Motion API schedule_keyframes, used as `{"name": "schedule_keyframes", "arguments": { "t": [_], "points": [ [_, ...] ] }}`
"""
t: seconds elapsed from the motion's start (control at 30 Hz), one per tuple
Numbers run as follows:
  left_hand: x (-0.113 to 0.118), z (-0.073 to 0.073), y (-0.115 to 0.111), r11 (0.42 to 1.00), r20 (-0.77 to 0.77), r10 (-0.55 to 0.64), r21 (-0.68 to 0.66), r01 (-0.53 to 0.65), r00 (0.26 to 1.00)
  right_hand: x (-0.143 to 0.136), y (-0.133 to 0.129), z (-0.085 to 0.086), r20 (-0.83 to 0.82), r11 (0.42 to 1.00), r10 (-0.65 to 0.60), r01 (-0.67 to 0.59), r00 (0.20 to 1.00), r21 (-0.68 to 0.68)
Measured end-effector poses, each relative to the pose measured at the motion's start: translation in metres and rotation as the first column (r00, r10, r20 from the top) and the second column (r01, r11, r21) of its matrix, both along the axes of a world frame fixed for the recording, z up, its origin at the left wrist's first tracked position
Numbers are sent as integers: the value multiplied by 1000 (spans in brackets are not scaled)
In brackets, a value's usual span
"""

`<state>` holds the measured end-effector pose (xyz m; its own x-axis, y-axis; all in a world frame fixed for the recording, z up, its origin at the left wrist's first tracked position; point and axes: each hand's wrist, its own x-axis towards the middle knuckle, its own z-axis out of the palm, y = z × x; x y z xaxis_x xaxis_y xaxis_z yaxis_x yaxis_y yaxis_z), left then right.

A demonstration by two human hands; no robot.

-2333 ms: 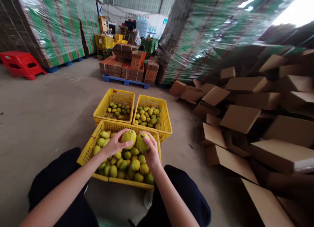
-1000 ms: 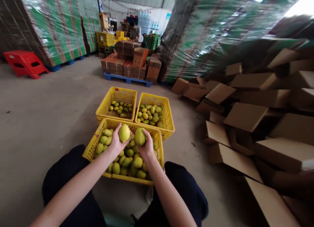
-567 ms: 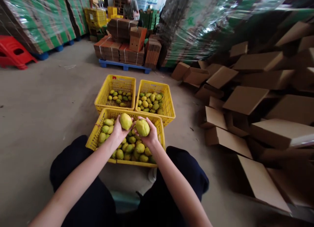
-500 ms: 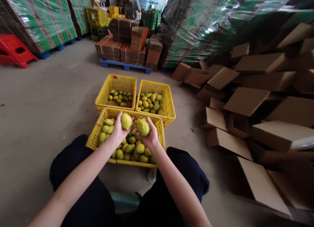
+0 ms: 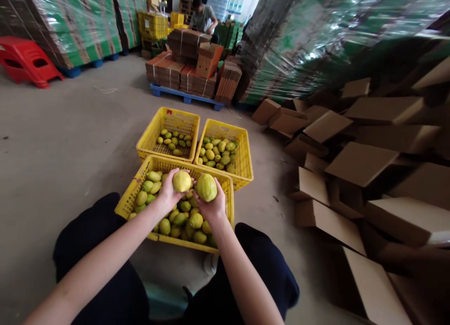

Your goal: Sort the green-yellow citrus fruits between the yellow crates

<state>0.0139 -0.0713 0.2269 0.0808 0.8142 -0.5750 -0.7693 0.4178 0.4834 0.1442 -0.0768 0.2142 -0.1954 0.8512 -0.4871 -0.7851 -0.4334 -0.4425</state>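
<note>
My left hand (image 5: 170, 189) is closed round a yellow lemon (image 5: 182, 180). A greener lemon (image 5: 206, 187) sits in my right hand (image 5: 215, 206), the fingers wrapped about its side and underneath. Both hands are held close together over the near yellow crate (image 5: 228, 180), which is well filled with green and yellow lemons (image 5: 196, 220). Behind it stand two more yellow crates: the left one (image 5: 140, 146) has a shallow scatter of lemons on its bottom, and the right one (image 5: 246, 151) holds a larger heap. My forearms cover part of the near crate.
Many open cardboard boxes (image 5: 362, 163) lie piled on the right. Ahead, a blue pallet (image 5: 188, 97) carries bundled flat cartons, with a person (image 5: 204, 18) behind it. A red stool (image 5: 30, 60) stands at the left near wrapped stacks (image 5: 77, 25).
Both lemons have been turned in my hands and show other sides; the right one's creased face is now out of sight. The camera view has shifted and tilted slightly.
</note>
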Motion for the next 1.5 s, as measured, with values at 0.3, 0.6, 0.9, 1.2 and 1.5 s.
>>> {"name": "schedule_keyframes", "arguments": {
  "t": [0.3, 0.6, 0.9, 1.2, 1.5],
  "points": [
    [8, -6, -1, 994, -98, 75, -73, -83, 992, 10, -5, 6, 77, 998, -3, 7, 997, -57],
    [5, -6, -3, 942, -215, 13, 329, 60, 977, 13, 4, 16, 180, 1000, 15, -12, 984, -18],
    [-4, -8, 2, 875, -506, 49, 437, 207, 861, 20, 3, 15, 636, 962, -166, -17, 753, 271],
    [-12, 8, -6, 680, -627, 206, 644, 351, 751, 19, -16, 26, 717, 795, -472, -103, 512, 597],
    [-12, 23, -2, 928, 39, -86, 368, 66, 995, 15, -11, 18, 482, 844, -260, -46, 837, 535]
  ]
}}
